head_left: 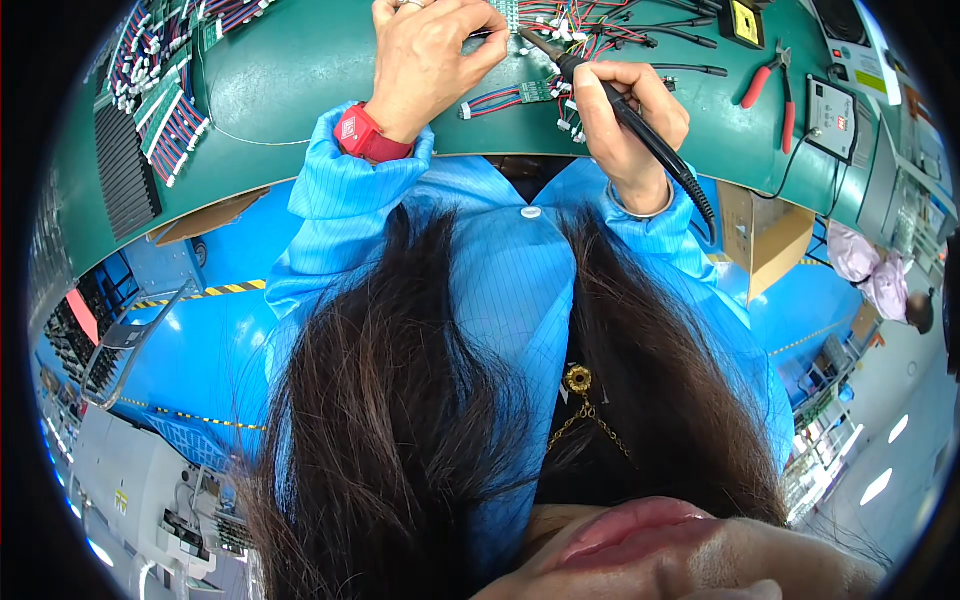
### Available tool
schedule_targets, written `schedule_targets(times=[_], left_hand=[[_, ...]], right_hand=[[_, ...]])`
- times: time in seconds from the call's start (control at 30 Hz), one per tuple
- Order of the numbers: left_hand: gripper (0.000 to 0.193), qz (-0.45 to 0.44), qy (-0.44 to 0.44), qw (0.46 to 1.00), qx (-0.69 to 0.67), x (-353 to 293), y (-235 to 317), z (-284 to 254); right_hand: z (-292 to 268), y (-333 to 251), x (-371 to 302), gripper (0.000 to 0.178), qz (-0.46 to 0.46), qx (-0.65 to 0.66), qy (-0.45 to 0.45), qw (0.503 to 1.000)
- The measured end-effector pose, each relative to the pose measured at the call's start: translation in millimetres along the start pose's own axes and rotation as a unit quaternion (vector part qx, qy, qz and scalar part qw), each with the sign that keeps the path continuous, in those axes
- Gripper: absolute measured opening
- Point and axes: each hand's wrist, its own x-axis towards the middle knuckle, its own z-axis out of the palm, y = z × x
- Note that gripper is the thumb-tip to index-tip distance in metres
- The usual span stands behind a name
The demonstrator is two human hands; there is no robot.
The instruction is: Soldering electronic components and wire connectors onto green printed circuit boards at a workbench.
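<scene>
My right hand (635, 125) is closed round the black handle of a soldering iron (640, 127). Its tip points up and left, close to a small green circuit board (507, 14) at the top edge. Beside that board my left hand (435, 60), with a red watch (372, 136) on the wrist, has thumb and forefinger pinched together. What the pinch holds is hidden, though a small dark bit shows near the fingertips. Between the hands lies another green board (535, 92) with red, blue and black wires and a white connector (466, 111).
Bundles of wired boards (172, 120) lie at the left of the green bench (270, 85), near a black ribbed mat (127, 170). Red-handled cutters (770, 95), a yellow-and-black box (745, 23) and a white control unit (831, 120) sit right. A cardboard box (775, 235) stands below the bench.
</scene>
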Motion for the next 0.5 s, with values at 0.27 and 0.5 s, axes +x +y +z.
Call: schedule_targets(times=[0.27, 0.5], left_hand=[[0.009, 0.004, -0.009, 1.0, -0.013, 0.0, -1.5, -0.7], [0.009, -0.009, -0.035, 0.999, 0.003, -1.6, -1.8, 0.5]], right_hand=[[-0.2, -0.9, -0.7, 0.009, 0.005, -0.007, 0.0, 1.0], [0.5, -0.1, -1.4, 0.008, 0.005, -0.01, 0.003, 1.0]])
